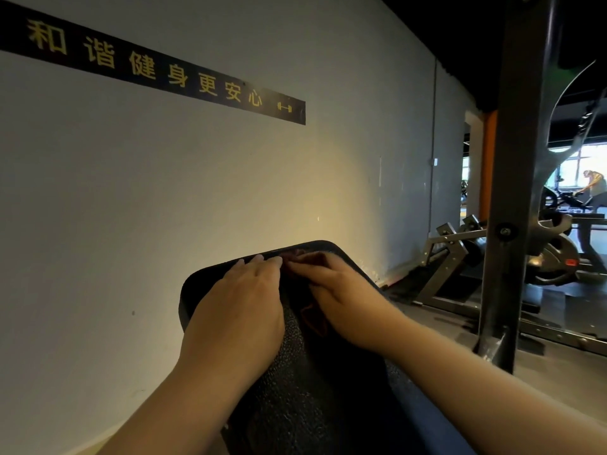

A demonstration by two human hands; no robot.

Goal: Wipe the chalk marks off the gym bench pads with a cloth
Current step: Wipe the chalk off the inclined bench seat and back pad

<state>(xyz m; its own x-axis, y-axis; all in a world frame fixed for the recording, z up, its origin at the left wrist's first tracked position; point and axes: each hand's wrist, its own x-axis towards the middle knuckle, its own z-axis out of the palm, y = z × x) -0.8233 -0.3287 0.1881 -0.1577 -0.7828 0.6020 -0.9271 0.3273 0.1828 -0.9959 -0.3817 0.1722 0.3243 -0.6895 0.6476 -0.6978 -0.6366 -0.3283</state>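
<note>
Wiping seemed under way near the pad's top edge, left grip flat beside the cloth, right grip pressing it with straight fingers; your next move likely called for firm downward strokes.

One wide-angle head-worn view, close over the left hand and right hand at lower centre, faces forward and slightly down along the bench pad toward the wall

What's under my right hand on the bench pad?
A dark reddish cloth lies under the right hand, pressed onto the black bench pad. The hand covers much of it, so any chalk marks beneath cannot be seen.
</note>
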